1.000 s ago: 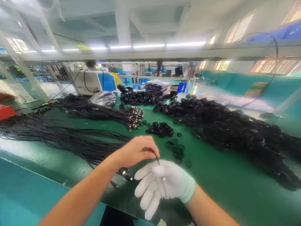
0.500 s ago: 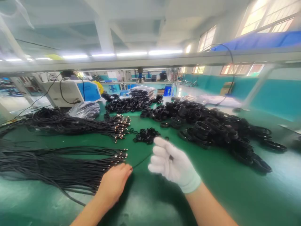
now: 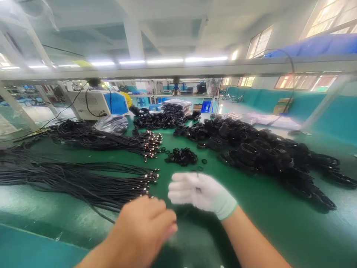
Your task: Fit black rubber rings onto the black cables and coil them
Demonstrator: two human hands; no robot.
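My left hand (image 3: 143, 227), bare and smeared by motion, is raised at the bottom centre with its fingers curled in. Whatever it may hold is hidden. My right hand (image 3: 200, 193) wears a white glove. Its fingers stretch out to the left, close together, and a small dark thing (image 3: 198, 189) shows against the palm, too small to name. Beyond the glove lies a small heap of black rings (image 3: 182, 156), with a loose ring (image 3: 204, 161) beside it. Left of my hands, a bundle of black cables (image 3: 111, 182) ends in metal tips.
A second cable bundle (image 3: 111, 140) lies farther back. Large black coils (image 3: 259, 152) are piled on the right, and more coils (image 3: 160, 120) at the back. A white and blue machine (image 3: 97, 104) stands back left. The green table (image 3: 264, 227) carries everything; a shelf beam (image 3: 237, 68) crosses above.
My left hand has come nearer and right, away from the cable tips. My right hand's fingers have straightened. The thin dark strand between the hands no longer shows. The view has swung left.
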